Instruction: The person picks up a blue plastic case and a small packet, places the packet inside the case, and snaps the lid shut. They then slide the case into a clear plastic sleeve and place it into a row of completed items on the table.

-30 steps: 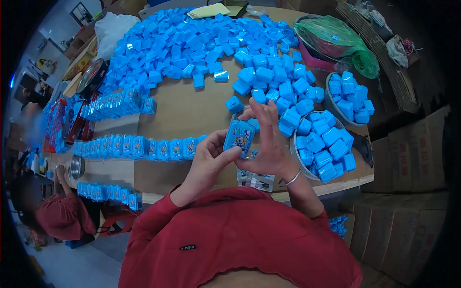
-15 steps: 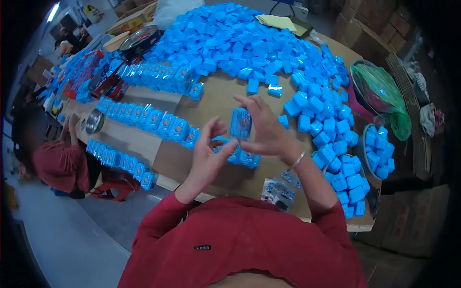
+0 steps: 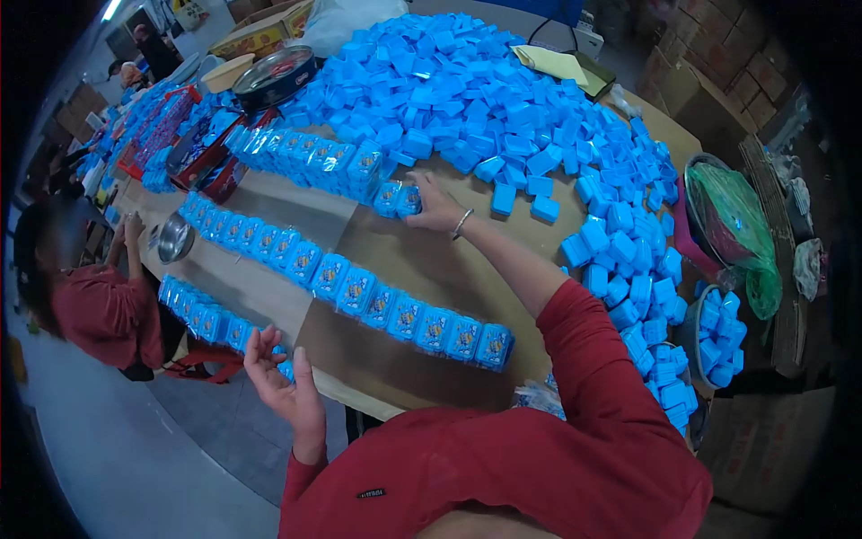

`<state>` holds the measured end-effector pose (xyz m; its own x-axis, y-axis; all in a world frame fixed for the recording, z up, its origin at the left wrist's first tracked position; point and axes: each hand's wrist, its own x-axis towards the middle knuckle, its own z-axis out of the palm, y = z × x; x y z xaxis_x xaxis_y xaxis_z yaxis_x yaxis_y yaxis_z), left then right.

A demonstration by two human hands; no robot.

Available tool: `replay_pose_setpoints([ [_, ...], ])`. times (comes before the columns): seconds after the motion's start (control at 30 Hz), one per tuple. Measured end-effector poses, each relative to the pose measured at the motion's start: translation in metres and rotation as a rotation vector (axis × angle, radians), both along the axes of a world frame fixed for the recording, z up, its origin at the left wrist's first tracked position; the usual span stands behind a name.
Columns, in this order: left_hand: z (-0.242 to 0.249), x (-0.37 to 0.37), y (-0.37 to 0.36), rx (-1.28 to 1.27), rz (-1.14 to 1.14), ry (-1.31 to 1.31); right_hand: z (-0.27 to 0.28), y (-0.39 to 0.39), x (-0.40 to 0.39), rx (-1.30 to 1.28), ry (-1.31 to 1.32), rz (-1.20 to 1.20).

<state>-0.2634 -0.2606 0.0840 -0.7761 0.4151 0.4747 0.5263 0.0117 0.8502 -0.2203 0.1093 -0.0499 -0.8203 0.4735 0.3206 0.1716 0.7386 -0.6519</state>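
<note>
My right hand reaches to the end of the far row of blue boxes, its fingers on a small blue plastic box with a printed label and clear wrapping. That box stands against another one in the row. My left hand is over the near edge of the table, fingers apart and palm empty, beside the end of the nearest row of boxes. Between my hands a long middle row of labelled boxes runs slantwise across the table.
A big heap of plain blue boxes covers the back and right of the table. A bucket of boxes and a basin with green plastic stand at the right. A metal bowl is at the left, near a seated person.
My hands have moved apart: the right went far and left with the box to the far row, the left moved left and nearer. The camera view has shifted.
</note>
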Motion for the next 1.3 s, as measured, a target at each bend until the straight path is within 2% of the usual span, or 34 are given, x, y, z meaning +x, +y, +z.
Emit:
replay_pose_setpoints([
  [0.1,-0.009,0.002,0.007,-0.027,0.01,0.179,0.014,-0.003,0.017,0.179,0.046,-0.049],
  [0.2,-0.03,0.004,-0.002,-0.064,-0.02,0.385,0.032,0.034,0.046,0.187,0.024,-0.142],
  [0.23,-0.039,0.004,-0.005,-0.089,-0.048,0.459,0.036,0.048,0.059,0.25,0.09,-0.28],
  [0.27,-0.047,0.005,-0.006,-0.113,-0.072,0.536,0.035,0.071,0.072,0.269,0.013,-0.409],
  [0.3,-0.052,0.006,-0.005,-0.087,-0.142,0.501,0.031,0.098,0.084,0.286,-0.062,-0.537],
  [0.37,-0.056,0.008,-0.003,-0.117,-0.141,0.478,0.018,0.146,0.108,0.331,-0.176,-0.72],
  [0.43,-0.056,0.007,0.001,-0.15,-0.134,0.46,0.028,0.157,0.115,0.359,-0.279,-0.779],
  [0.5,-0.052,0.004,0.006,-0.181,-0.123,0.448,0.033,0.174,0.118,0.423,-0.428,-0.79],
  [0.73,-0.039,0.005,0.016,-0.296,-0.129,0.435,0.038,0.207,0.142,0.318,-0.543,-0.845],
  [0.83,-0.038,0.005,0.018,-0.303,-0.134,0.462,0.03,0.238,0.162,0.416,-0.609,-0.813],
  [0.87,-0.035,0.006,0.018,-0.31,-0.128,0.473,0.028,0.255,0.171,0.387,-0.714,-0.819],
  [0.93,-0.033,0.004,0.018,-0.306,-0.113,0.49,0.036,0.261,0.194,0.144,-0.861,-0.874],
  [0.97,-0.034,0.002,0.019,-0.289,-0.1,0.495,0.042,0.262,0.205,0.19,-0.901,-0.839],
  [1.03,-0.035,0.001,0.022,-0.246,-0.085,0.505,0.05,0.253,0.223,0.268,-0.992,-0.763],
  [1.1,-0.032,0.002,0.031,-0.217,-0.104,0.512,0.066,0.227,0.237,0.399,-0.896,-0.774],
  [1.13,-0.032,0.001,0.035,-0.196,-0.098,0.562,0.073,0.206,0.246,0.573,-0.796,-0.747],
  [1.2,-0.027,0.007,0.042,-0.136,-0.152,0.616,0.104,0.147,0.262,0.772,-0.609,-0.613],
  [1.27,-0.017,0.022,0.053,-0.005,-0.279,0.638,0.149,0.066,0.279,0.737,-0.545,-0.431],
  [1.3,-0.011,0.029,0.06,0.074,-0.363,0.653,0.161,0.008,0.287,0.585,-0.555,-0.389],
])
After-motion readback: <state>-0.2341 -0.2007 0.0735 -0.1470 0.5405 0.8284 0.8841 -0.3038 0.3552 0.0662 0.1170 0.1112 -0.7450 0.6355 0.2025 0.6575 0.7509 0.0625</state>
